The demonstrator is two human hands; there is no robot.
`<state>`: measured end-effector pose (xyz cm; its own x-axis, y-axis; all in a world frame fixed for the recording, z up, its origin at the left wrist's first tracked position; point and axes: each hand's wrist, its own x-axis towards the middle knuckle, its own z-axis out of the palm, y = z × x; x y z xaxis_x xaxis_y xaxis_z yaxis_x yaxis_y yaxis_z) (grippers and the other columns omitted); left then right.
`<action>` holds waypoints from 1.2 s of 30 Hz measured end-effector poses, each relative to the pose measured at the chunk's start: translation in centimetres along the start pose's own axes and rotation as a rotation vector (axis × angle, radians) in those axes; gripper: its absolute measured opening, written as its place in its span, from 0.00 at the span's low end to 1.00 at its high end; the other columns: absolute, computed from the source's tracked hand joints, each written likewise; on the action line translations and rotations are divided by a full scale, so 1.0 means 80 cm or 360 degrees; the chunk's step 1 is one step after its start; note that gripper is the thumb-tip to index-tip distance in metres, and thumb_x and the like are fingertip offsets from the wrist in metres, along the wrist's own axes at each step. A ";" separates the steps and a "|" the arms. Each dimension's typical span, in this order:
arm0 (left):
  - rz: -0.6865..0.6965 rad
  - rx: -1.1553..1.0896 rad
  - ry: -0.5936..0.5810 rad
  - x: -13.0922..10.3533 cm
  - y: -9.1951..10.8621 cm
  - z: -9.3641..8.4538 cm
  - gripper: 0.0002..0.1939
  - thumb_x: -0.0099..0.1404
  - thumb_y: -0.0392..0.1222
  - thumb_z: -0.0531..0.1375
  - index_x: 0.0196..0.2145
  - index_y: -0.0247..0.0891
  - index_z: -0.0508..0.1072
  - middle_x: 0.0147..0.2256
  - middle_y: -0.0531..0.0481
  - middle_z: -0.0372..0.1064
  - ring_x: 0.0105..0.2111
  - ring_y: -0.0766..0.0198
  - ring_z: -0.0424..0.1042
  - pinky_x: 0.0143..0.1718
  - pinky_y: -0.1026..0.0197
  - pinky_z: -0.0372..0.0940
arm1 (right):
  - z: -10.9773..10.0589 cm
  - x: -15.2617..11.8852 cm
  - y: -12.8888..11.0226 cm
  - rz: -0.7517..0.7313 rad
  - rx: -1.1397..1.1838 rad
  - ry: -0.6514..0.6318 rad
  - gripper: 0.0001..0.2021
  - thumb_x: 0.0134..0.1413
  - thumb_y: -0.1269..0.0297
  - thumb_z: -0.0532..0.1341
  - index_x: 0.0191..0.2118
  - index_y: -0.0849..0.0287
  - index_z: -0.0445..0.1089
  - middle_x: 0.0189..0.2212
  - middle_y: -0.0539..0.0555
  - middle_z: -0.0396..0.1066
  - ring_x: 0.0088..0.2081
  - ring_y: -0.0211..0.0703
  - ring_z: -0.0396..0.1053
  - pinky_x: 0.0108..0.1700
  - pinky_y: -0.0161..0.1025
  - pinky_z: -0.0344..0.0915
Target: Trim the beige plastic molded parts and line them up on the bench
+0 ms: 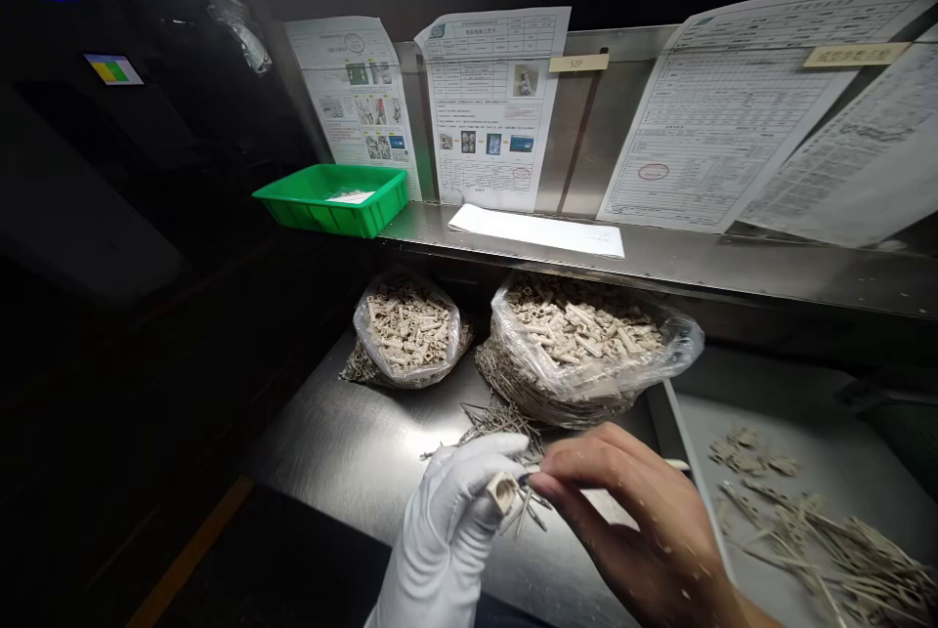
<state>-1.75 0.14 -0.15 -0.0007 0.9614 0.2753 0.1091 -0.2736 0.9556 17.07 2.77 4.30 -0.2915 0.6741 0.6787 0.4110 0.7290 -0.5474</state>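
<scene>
My left hand [450, 516], in a white glove, is closed around a small beige plastic part [501, 491] whose square hollow end faces me. My bare right hand [630, 501] pinches a slim pale stick-like tool [677, 464]; its rear end shows beyond the hand, and its dark tip is close to the part's opening. Whether the tip touches the part I cannot tell. Behind and below the hands, a loose pile of thin sprue-like sticks [494, 418] lies on the metal table [329, 472].
Two clear plastic bags, a smaller bag [359, 320] and a larger bag [685, 340], hold many beige parts. A grey tray [685, 442] at the right holds parts and sticks. On the shelf [432, 228] stand a green bin [329, 213] and folded paper [534, 230]; printed sheets [498, 101] hang behind.
</scene>
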 end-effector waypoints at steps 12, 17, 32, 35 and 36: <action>-0.0272 -0.0406 -0.0267 0.007 0.009 0.003 0.13 0.77 0.48 0.57 0.43 0.47 0.83 0.42 0.48 0.77 0.44 0.55 0.76 0.52 0.55 0.68 | -0.008 0.004 0.008 0.0475 0.0398 -0.0285 0.05 0.66 0.67 0.67 0.36 0.54 0.76 0.28 0.48 0.77 0.29 0.36 0.74 0.31 0.31 0.67; -0.0408 -0.0471 -0.0506 0.018 0.016 -0.002 0.17 0.78 0.52 0.55 0.41 0.43 0.81 0.35 0.51 0.71 0.38 0.61 0.69 0.46 0.61 0.65 | 0.001 -0.001 0.016 0.1006 0.0927 -0.0515 0.14 0.70 0.53 0.62 0.35 0.56 0.70 0.27 0.48 0.71 0.29 0.36 0.68 0.32 0.32 0.66; 0.0191 0.0232 -0.0206 0.018 -0.006 -0.005 0.20 0.75 0.31 0.58 0.54 0.59 0.75 0.48 0.55 0.71 0.48 0.63 0.74 0.54 0.62 0.68 | -0.018 -0.003 0.032 -0.0447 -0.0043 -0.0292 0.08 0.72 0.74 0.57 0.50 0.61 0.72 0.42 0.60 0.82 0.39 0.45 0.73 0.40 0.40 0.71; 0.0172 0.0199 -0.0342 0.021 -0.005 -0.008 0.17 0.76 0.34 0.57 0.53 0.58 0.75 0.48 0.55 0.71 0.48 0.63 0.74 0.53 0.61 0.69 | -0.015 -0.003 0.029 -0.0536 -0.0226 -0.0352 0.13 0.76 0.71 0.48 0.47 0.60 0.71 0.44 0.61 0.82 0.37 0.46 0.71 0.37 0.42 0.68; 0.0166 0.0193 -0.0349 0.022 -0.005 -0.008 0.16 0.77 0.34 0.57 0.53 0.57 0.76 0.47 0.54 0.72 0.47 0.63 0.75 0.53 0.61 0.70 | -0.013 -0.001 0.030 -0.0522 -0.0226 -0.0365 0.14 0.77 0.72 0.47 0.45 0.59 0.70 0.43 0.60 0.82 0.34 0.44 0.70 0.34 0.41 0.67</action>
<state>-2.45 1.94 0.00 0.2310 0.9153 0.3299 0.2153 -0.3788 0.9001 19.00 4.30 3.47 -0.6047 0.4299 0.6704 0.3748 0.8964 -0.2367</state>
